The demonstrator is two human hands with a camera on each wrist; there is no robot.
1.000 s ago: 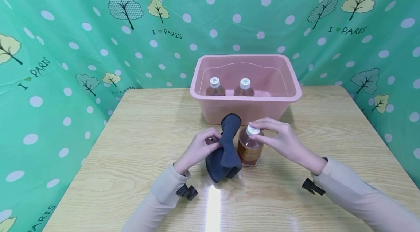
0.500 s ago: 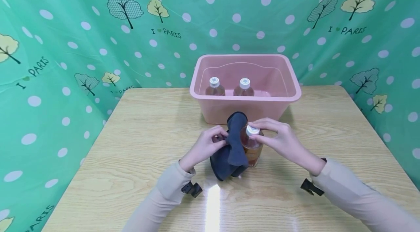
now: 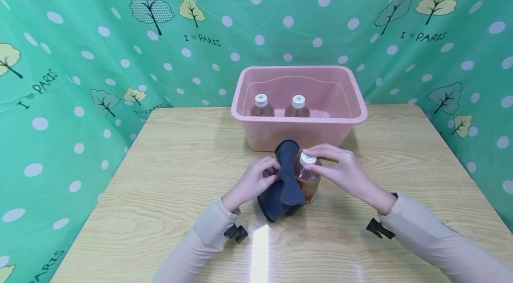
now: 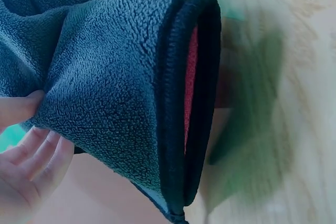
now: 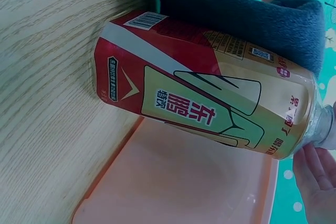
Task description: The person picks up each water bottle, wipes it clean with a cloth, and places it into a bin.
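Observation:
My left hand (image 3: pixel 256 181) pinches a dark blue-grey cloth (image 3: pixel 283 183) between thumb and fingers. The cloth hangs folded against the left side of a drink bottle (image 3: pixel 308 183). In the left wrist view the fleecy cloth (image 4: pixel 110 66) shows a black bound edge and a bit of red inside. By its white cap, my right hand (image 3: pixel 340 167) holds that bottle, which stands upright on the table. The bottle's red and yellow label (image 5: pixel 189 93) faces the right wrist camera. Part of its left side is hidden behind the cloth.
Right behind the bottle stands a pink plastic bin (image 3: pixel 296 134). Inside it are two white-capped bottles, one at the left (image 3: pixel 262 108) and one near the middle (image 3: pixel 298 108). The wooden table (image 3: pixel 180 154) meets a green dotted curtain (image 3: pixel 224 34) at the back and sides.
My left hand has moved a little to the right with the cloth, which now covers more of the bottle's left side. The right hand and the bottle have stayed almost still.

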